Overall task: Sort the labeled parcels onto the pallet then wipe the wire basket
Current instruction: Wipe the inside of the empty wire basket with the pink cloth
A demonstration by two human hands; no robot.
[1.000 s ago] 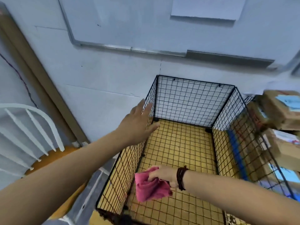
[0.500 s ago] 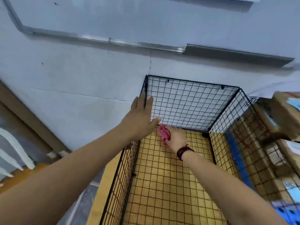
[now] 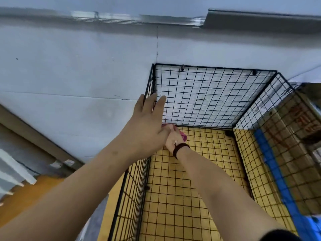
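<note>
Wiping looks under way, sorting seemingly done: the black wire-grid basket (image 3: 213, 94) holds no parcels. In its far-left bottom corner the right hand (image 3: 174, 139) clutches a crumpled pink cloth (image 3: 184, 136). The left hand (image 3: 147, 122), fingers straight, braces its left wall. Brown cardboard parcels (image 3: 298, 119) sit outside its right wall.

The wire basket (image 3: 208, 96) is an open-topped cube of black mesh, standing upright, with yellow showing through its grid floor. The left grip (image 3: 149, 119) lies flat-fingered against the top of its left wall, by the far-left corner. A pink cloth (image 3: 183, 136) is bunched in the right grip (image 3: 173, 138), low in that same corner and mostly hidden. Brown cardboard parcels (image 3: 295, 122), blurred, stand outside the right wall, well to the right of both grips.
</note>
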